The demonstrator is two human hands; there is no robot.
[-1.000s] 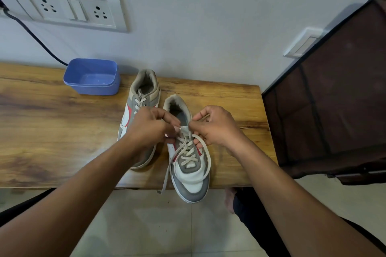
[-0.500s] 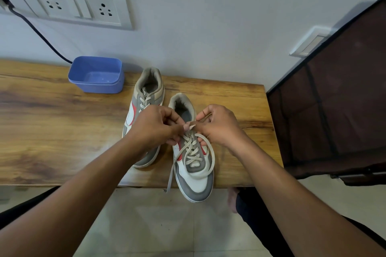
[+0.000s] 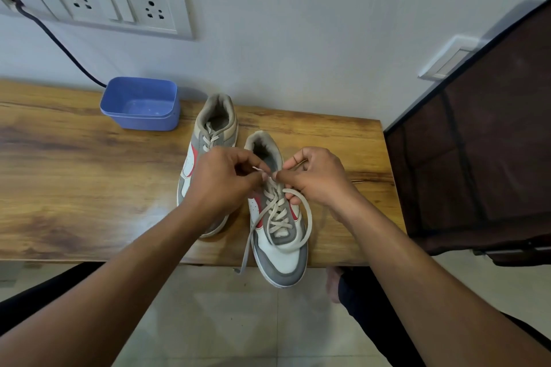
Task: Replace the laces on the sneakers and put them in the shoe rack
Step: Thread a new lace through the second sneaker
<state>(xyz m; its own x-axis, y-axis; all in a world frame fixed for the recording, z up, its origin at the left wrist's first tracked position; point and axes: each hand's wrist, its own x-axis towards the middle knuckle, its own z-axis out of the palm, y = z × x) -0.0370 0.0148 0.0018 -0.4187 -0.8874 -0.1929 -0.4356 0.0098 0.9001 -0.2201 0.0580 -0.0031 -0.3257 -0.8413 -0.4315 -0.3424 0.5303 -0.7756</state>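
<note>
Both arms reach forward over a wooden table (image 3: 74,173), the left hand (image 3: 220,182) and right hand (image 3: 316,176) knuckles-up, fingertips almost meeting — each pinching the pale lace (image 3: 277,211) at the top eyelets of the sneaker (image 3: 280,250) lying directly beneath them. A second sneaker (image 3: 208,134) sits partly under the left hand; the dark shoe rack (image 3: 477,143) stands well right of the right hand

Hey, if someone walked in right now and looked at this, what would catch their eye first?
The left hand and right hand meet over the near sneaker, each pinching its pale lace near the top eyelets. That sneaker's toe juts past the front edge of the wooden table, with the second sneaker behind it to the left. A blue tub sits by the wall.
</note>
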